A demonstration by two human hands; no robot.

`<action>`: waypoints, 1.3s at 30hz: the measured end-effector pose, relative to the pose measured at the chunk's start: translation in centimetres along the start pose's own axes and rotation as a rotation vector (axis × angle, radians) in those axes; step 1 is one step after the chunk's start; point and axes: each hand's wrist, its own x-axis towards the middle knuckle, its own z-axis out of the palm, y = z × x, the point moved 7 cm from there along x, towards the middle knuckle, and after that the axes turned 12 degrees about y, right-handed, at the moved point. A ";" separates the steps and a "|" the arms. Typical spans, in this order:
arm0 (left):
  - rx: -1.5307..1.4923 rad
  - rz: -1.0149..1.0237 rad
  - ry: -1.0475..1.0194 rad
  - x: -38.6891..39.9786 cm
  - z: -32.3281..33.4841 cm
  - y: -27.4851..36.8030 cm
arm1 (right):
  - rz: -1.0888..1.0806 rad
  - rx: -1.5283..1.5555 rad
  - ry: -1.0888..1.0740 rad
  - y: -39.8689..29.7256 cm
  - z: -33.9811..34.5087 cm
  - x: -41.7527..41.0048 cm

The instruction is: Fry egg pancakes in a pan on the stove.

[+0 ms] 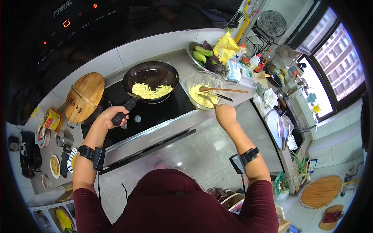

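Observation:
My left hand (115, 116) is wrapped around the black handle (128, 108) of a dark wok (150, 72) on the black glass cooktop (163, 112). A pale yellow, shredded batter-like mixture (151, 91) covers the wok's near side, with bare metal above it. To the right stands a clear bowl (205, 76) with more yellow mixture (195, 92) inside. In my right hand (225, 116) is the handle of a metal spoon (207, 98), whose head reaches into that mixture. A wooden spoon (228, 89) and dark chopsticks (221, 96) lean across the bowl's right side.
Behind the bowl sits a metal basin (191, 48) of cucumbers (204, 51) and eggplants (214, 64). A round wooden lid (84, 97) tilts left of the wok. A cleaver (280, 126) lies by the sink at right. A dark range hood (116, 17) overhangs the cooktop.

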 end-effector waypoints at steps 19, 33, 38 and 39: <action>0.001 0.014 -0.022 0.2 0.0 -0.3 | 0.513 0.681 0.004 6.0 4.4 -2.6; -0.003 -0.001 -0.007 0.0 0.6 -0.3 | 1.155 1.953 -0.323 2.5 11.7 -6.6; -0.004 -0.003 -0.005 0.0 1.0 -0.3 | 1.181 2.122 -0.334 1.3 12.6 -7.5; -0.010 -0.012 -0.002 0.1 1.0 -0.4 | 1.195 2.162 -0.332 1.0 13.0 -7.6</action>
